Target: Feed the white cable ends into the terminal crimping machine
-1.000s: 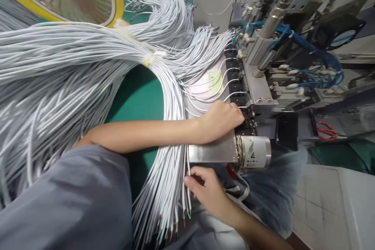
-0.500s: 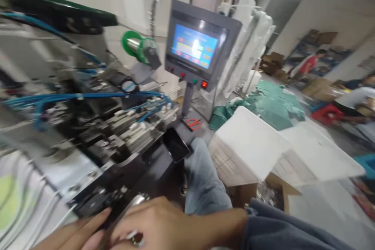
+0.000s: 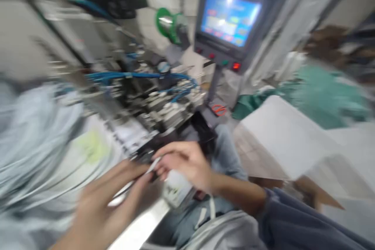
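My left hand (image 3: 109,199) comes in at the lower left, thumb and fingers pinched on a thin white cable (image 3: 152,165). Close by, my right hand (image 3: 187,162) pinches the same cable at its other side, fingers bent together. Beneath the right hand is a white, box-like piece (image 3: 177,188) with dark slots, perhaps a socket; whether the hand touches it I cannot tell. Both hands are just in front of a bench machine (image 3: 164,105) with blue air tubes. Motion blur hides the cable's tip.
Bundled white cables (image 3: 38,152) lie at the left, and more cable (image 3: 222,230) rests by my lap. A lit control screen (image 3: 230,17) stands behind. Orange-handled scissors (image 3: 219,110), a dark phone (image 3: 202,125), a white bin (image 3: 281,133) and green sheeting (image 3: 331,93) are to the right.
The view has swung left and down. Both hands have come up from the bottom edge into fuller view, with the white cable now visible between their fingers.
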Motion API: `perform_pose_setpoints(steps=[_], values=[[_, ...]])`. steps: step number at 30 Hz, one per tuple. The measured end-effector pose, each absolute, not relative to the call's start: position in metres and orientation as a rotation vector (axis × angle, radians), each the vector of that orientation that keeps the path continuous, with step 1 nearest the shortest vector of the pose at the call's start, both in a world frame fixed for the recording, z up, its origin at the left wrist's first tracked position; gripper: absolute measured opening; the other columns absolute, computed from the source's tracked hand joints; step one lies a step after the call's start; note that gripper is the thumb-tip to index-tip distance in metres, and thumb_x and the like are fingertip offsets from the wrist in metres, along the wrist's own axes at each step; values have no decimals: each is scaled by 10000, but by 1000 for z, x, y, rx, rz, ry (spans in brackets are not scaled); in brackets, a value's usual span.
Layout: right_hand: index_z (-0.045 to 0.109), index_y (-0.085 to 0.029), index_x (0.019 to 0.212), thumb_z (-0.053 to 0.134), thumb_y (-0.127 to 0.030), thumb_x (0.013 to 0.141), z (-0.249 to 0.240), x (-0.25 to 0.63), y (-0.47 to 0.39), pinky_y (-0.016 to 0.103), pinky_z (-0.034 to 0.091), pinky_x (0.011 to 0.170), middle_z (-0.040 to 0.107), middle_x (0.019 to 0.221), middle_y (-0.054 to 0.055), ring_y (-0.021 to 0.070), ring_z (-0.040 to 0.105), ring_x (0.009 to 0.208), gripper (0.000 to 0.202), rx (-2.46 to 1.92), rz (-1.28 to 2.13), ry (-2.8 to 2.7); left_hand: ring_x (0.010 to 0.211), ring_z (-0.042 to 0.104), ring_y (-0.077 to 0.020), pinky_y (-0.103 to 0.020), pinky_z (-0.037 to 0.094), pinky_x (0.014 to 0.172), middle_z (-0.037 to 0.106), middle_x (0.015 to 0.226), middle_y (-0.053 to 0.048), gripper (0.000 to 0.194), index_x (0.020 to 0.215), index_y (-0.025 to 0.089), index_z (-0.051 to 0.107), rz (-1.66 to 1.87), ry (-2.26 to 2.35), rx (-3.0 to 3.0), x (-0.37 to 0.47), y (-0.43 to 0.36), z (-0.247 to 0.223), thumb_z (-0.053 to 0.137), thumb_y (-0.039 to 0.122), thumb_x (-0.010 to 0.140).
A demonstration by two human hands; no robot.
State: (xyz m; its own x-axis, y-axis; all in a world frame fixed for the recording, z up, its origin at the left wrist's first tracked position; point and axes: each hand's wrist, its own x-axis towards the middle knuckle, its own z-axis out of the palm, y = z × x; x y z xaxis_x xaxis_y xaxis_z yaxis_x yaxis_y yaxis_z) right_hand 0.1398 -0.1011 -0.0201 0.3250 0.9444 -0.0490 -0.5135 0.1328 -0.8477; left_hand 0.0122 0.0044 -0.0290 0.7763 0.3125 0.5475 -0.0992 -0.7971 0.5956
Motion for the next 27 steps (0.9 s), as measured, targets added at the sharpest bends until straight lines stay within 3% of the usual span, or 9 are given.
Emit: perform_pose_setpoints(steps=[3, 7, 12, 19, 24, 27], values=[[667, -165, 835, 675, -349, 741, -31, 140, -103, 213, 449, 511, 626, 655, 4, 85, 554, 533, 207, -923, 1101, -645, 602, 531, -82, -194, 423, 550, 570, 693, 4, 127, 909, 173, 625, 774, 170, 2361, -5, 0, -6, 548, 116, 826], [636, -187, 759, 675, -252, 744, -43, 136, -98, 208, 397, 516, 565, 691, -16, 74, 501, 569, 77, -919, 986, -753, 590, 500, -85, -194, 400, 539, 544, 651, -7, 140, 905, 126, 635, 684, 159, 2358, -3, -1, -6, 501, 135, 865], [623, -192, 663, 692, -178, 705, -43, 128, -99, 227, 396, 540, 539, 661, -19, 102, 506, 627, 81, -1051, 698, -877, 638, 529, -104, -210, 429, 580, 583, 694, -37, 196, 900, 125, 658, 642, 198, 2249, 0, -6, -9, 473, 190, 891], [683, -174, 717, 576, -204, 794, -31, 144, -103, 232, 366, 494, 570, 663, 9, 105, 497, 588, 136, -1267, 644, -1133, 587, 490, -86, -195, 398, 558, 533, 643, -8, 208, 897, 123, 637, 634, 192, 2268, 0, -3, -11, 430, 141, 896], [648, -142, 608, 567, -164, 777, -25, 151, -100, 222, 285, 442, 389, 503, -47, 62, 335, 454, 189, -1412, 530, -1319, 618, 466, -98, -200, 372, 554, 511, 689, -17, 243, 882, 128, 595, 623, 174, 2427, 0, -1, -17, 355, 87, 876], [636, -146, 584, 573, -165, 771, -28, 142, -98, 222, 301, 454, 285, 460, -68, 70, 318, 452, 198, -1377, 413, -1240, 587, 455, -89, -191, 361, 535, 494, 660, -6, 212, 844, 133, 594, 675, 187, 2399, 0, -4, -18, 388, 120, 890]])
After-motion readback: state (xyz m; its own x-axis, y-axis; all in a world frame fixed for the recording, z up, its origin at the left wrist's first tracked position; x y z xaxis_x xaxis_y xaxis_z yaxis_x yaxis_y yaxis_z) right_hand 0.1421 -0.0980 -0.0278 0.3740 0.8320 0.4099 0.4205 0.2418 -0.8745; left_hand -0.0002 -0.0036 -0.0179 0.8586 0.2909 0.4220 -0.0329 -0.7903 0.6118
